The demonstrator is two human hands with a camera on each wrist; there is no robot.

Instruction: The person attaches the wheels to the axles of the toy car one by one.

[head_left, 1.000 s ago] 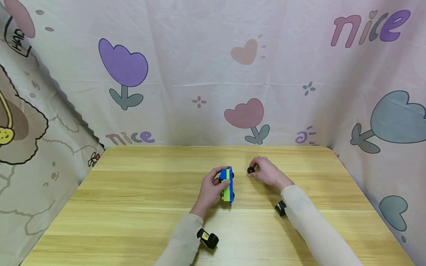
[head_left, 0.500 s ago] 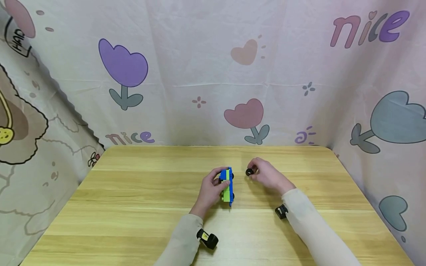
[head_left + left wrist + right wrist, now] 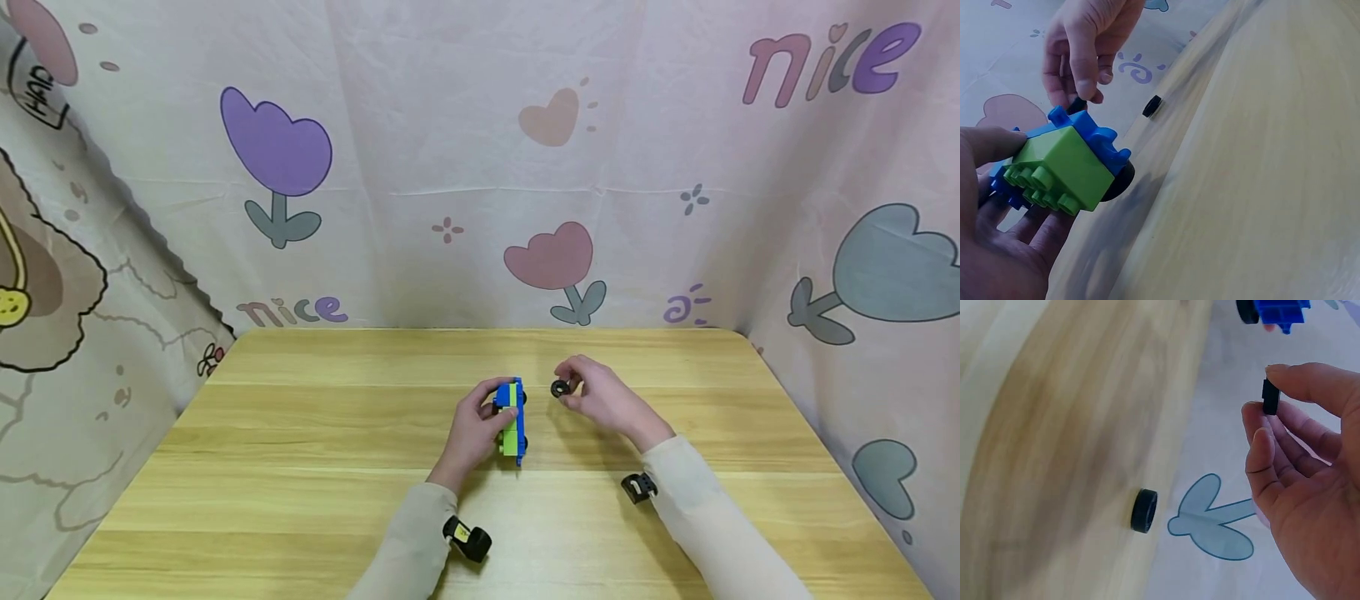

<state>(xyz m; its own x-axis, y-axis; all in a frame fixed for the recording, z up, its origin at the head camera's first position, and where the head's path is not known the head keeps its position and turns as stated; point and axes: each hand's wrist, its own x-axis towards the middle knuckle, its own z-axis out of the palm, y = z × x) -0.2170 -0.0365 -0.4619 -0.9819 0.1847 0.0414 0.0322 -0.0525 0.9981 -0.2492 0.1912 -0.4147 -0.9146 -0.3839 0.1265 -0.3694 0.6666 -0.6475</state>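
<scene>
My left hand grips a toy car built of blue and lime-green plastic bricks and holds it tilted above the table. A black wheel shows on the car in the left wrist view. To the right of the car, my right hand pinches a small black wheel between thumb and fingers, apart from the car. Another black wheel stands loose on the table; the head view does not show it, perhaps because the right hand covers it.
The light wooden table ends at its far edge against a printed cloth backdrop. Cloth also hangs at the left and right sides. A black wrist camera sits at the left cuff and another camera at the right cuff.
The right hand has turned the pinched wheel so its face with the hole shows, and has shifted slightly left towards the car. The left hand and car stay almost still.
</scene>
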